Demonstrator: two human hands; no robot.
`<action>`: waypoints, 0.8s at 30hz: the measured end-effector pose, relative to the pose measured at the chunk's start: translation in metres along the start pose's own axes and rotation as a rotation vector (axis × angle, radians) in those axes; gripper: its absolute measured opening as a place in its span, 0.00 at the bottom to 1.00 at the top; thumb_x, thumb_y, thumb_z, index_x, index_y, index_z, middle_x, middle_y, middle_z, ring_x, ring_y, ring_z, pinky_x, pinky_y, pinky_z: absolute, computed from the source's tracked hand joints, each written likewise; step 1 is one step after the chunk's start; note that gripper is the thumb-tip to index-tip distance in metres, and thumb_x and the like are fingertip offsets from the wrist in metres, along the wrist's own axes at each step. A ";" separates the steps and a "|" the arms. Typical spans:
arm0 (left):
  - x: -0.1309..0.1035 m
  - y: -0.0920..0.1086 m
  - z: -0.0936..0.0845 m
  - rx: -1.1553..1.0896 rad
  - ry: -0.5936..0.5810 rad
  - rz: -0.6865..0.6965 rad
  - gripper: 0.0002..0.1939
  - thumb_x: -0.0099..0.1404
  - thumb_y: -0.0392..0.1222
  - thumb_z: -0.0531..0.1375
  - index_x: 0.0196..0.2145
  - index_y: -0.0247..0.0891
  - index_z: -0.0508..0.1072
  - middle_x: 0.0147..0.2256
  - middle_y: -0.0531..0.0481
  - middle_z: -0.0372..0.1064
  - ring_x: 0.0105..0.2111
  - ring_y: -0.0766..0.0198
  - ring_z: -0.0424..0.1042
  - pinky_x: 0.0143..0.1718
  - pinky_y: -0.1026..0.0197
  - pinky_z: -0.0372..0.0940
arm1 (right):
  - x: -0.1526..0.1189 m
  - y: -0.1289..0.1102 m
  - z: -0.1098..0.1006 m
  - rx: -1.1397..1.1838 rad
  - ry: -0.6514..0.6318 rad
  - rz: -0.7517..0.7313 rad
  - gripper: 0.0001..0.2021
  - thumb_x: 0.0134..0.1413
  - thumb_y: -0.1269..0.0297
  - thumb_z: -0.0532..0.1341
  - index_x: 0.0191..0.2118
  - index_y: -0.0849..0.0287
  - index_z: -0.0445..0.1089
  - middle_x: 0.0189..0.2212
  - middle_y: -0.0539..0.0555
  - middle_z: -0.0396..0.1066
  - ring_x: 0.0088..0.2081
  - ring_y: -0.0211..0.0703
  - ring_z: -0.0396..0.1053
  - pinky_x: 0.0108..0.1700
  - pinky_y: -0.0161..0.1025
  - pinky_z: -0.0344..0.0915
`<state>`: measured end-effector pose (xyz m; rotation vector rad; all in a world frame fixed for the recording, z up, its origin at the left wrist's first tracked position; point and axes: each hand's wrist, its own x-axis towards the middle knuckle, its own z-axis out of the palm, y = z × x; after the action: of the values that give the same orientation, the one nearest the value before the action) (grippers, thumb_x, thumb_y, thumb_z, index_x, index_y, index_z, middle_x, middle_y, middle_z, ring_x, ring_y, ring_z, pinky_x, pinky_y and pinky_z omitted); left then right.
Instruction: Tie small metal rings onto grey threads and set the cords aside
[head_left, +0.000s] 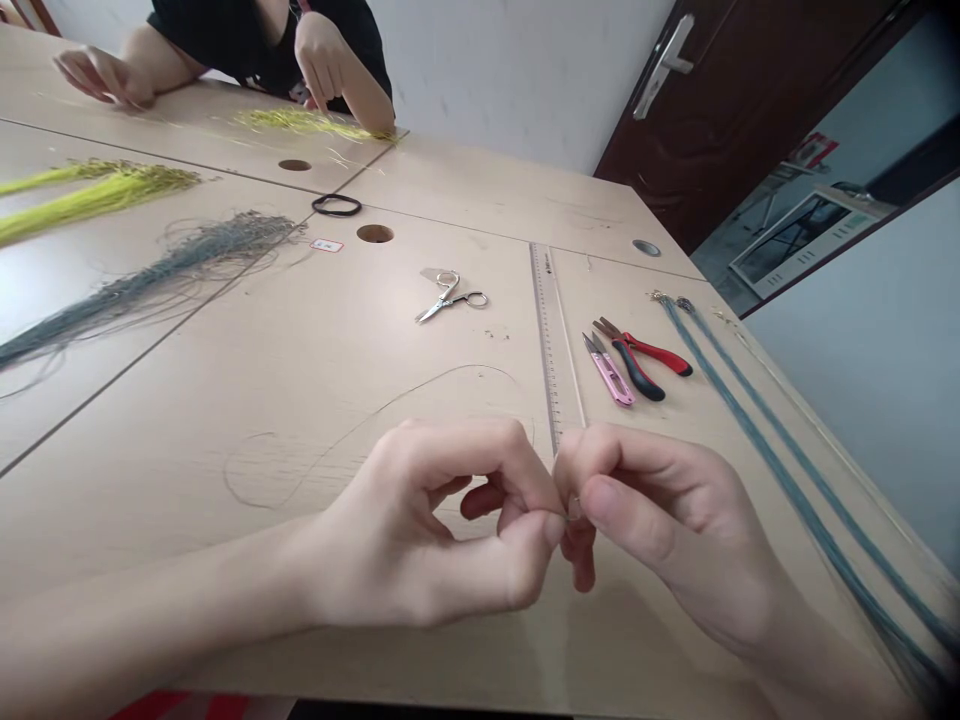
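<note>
Grey thread [420, 385] pinched between left hand [442, 530] and right hand [652, 520], near the table edge [450, 695].

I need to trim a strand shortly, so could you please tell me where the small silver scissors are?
The small silver scissors lie on the table beyond both hands, just left of the ruler.

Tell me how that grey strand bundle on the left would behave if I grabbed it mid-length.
The grey strand bundle looks floppy: it lies limp on the table. Stray strands fan off its end, so some would likely slip loose. Probably very light.
</note>
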<state>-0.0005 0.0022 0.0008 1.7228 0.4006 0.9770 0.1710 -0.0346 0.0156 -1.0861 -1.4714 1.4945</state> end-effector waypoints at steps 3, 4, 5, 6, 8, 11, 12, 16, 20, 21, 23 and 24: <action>-0.001 0.000 0.000 -0.002 -0.001 0.001 0.09 0.53 0.21 0.54 0.24 0.33 0.65 0.22 0.56 0.66 0.20 0.75 0.56 0.20 0.70 0.54 | 0.000 0.000 0.000 -0.009 -0.004 -0.013 0.12 0.57 0.59 0.57 0.26 0.59 0.64 0.22 0.46 0.62 0.24 0.30 0.63 0.25 0.27 0.66; -0.001 0.000 0.000 -0.001 0.000 -0.001 0.09 0.53 0.21 0.54 0.24 0.33 0.65 0.21 0.56 0.66 0.20 0.75 0.56 0.20 0.70 0.54 | 0.000 0.000 0.000 -0.013 -0.006 -0.014 0.12 0.58 0.59 0.56 0.26 0.59 0.64 0.22 0.46 0.62 0.25 0.30 0.63 0.25 0.27 0.66; -0.002 0.000 0.000 0.003 0.002 -0.004 0.09 0.53 0.22 0.54 0.24 0.33 0.65 0.21 0.57 0.64 0.20 0.75 0.56 0.20 0.70 0.54 | 0.000 0.000 0.000 -0.016 -0.006 -0.016 0.11 0.58 0.60 0.56 0.27 0.59 0.64 0.22 0.46 0.62 0.25 0.30 0.63 0.25 0.27 0.66; -0.002 0.000 0.000 0.013 0.007 -0.009 0.09 0.53 0.22 0.54 0.24 0.33 0.65 0.20 0.57 0.63 0.20 0.75 0.56 0.20 0.69 0.54 | 0.000 0.000 0.000 -0.018 -0.007 -0.021 0.11 0.58 0.59 0.56 0.27 0.59 0.64 0.22 0.46 0.62 0.25 0.30 0.63 0.25 0.27 0.66; -0.003 0.000 0.000 0.028 0.015 -0.017 0.09 0.53 0.22 0.54 0.24 0.33 0.65 0.20 0.58 0.60 0.20 0.75 0.56 0.20 0.69 0.54 | 0.000 0.001 0.000 -0.023 -0.003 -0.030 0.12 0.58 0.59 0.56 0.26 0.59 0.64 0.22 0.46 0.62 0.24 0.30 0.63 0.24 0.27 0.66; -0.002 -0.001 0.000 0.039 0.030 -0.029 0.08 0.53 0.23 0.55 0.23 0.33 0.65 0.20 0.58 0.58 0.20 0.76 0.55 0.20 0.70 0.54 | -0.001 0.002 0.000 -0.048 0.018 -0.043 0.11 0.58 0.59 0.56 0.27 0.58 0.64 0.22 0.46 0.62 0.24 0.30 0.64 0.24 0.27 0.66; -0.002 -0.002 -0.001 0.048 0.037 -0.037 0.08 0.53 0.24 0.55 0.23 0.34 0.65 0.20 0.58 0.58 0.20 0.76 0.55 0.21 0.70 0.54 | -0.001 0.003 -0.001 -0.066 0.030 -0.048 0.11 0.58 0.59 0.56 0.27 0.57 0.64 0.22 0.46 0.62 0.24 0.30 0.64 0.24 0.27 0.66; -0.001 -0.005 -0.002 0.128 0.060 -0.074 0.08 0.56 0.26 0.55 0.25 0.35 0.66 0.20 0.58 0.59 0.21 0.75 0.56 0.22 0.71 0.55 | -0.001 0.004 0.000 -0.190 0.118 -0.075 0.08 0.58 0.62 0.56 0.28 0.56 0.65 0.24 0.45 0.63 0.24 0.29 0.64 0.26 0.28 0.64; 0.000 -0.008 -0.003 0.224 0.042 -0.090 0.07 0.58 0.28 0.55 0.26 0.35 0.66 0.20 0.58 0.60 0.21 0.75 0.57 0.22 0.72 0.55 | 0.000 0.002 0.000 -0.190 0.159 -0.057 0.08 0.56 0.63 0.57 0.28 0.58 0.65 0.22 0.46 0.63 0.23 0.30 0.64 0.24 0.28 0.64; 0.000 -0.009 -0.004 0.243 0.033 -0.083 0.06 0.59 0.29 0.55 0.26 0.35 0.67 0.21 0.58 0.61 0.21 0.75 0.57 0.22 0.72 0.55 | 0.001 0.002 -0.001 -0.149 0.168 -0.050 0.08 0.56 0.62 0.58 0.28 0.58 0.65 0.22 0.46 0.63 0.23 0.31 0.64 0.23 0.29 0.65; 0.000 -0.011 -0.005 0.298 0.013 -0.040 0.06 0.60 0.29 0.54 0.27 0.35 0.67 0.22 0.56 0.62 0.22 0.74 0.59 0.23 0.71 0.57 | 0.005 0.003 -0.007 -0.053 0.217 -0.059 0.09 0.56 0.61 0.58 0.27 0.59 0.65 0.21 0.47 0.64 0.22 0.32 0.64 0.21 0.31 0.67; -0.001 -0.012 -0.005 0.337 -0.004 0.009 0.05 0.60 0.29 0.54 0.28 0.34 0.66 0.22 0.55 0.62 0.22 0.74 0.60 0.24 0.71 0.58 | 0.008 0.004 -0.011 -0.014 0.260 -0.082 0.10 0.55 0.60 0.58 0.27 0.59 0.65 0.21 0.47 0.64 0.21 0.33 0.63 0.20 0.31 0.67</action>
<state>-0.0027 0.0097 -0.0096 2.0296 0.5814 0.9516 0.1783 -0.0232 0.0115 -1.1664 -1.3289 1.2370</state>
